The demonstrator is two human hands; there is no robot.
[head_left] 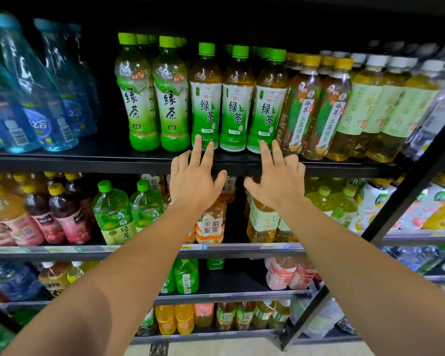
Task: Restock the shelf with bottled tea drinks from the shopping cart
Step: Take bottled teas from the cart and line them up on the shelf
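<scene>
Three green-capped green tea bottles with white-and-green labels stand side by side at the front of the top shelf (88,160): left (206,98), middle (237,104), right (267,109). My left hand (194,179) reaches up with two straight fingers touching the base of the left bottle. My right hand (278,181) does the same at the base of the right bottle. Neither hand holds anything. The shopping cart is out of view.
Other green tea bottles (136,98) stand to the left, amber tea bottles (316,106) to the right, blue bottles (31,98) at far left. Lower shelves (139,249) carry more drinks. A black upright frame post (396,201) slants at the right.
</scene>
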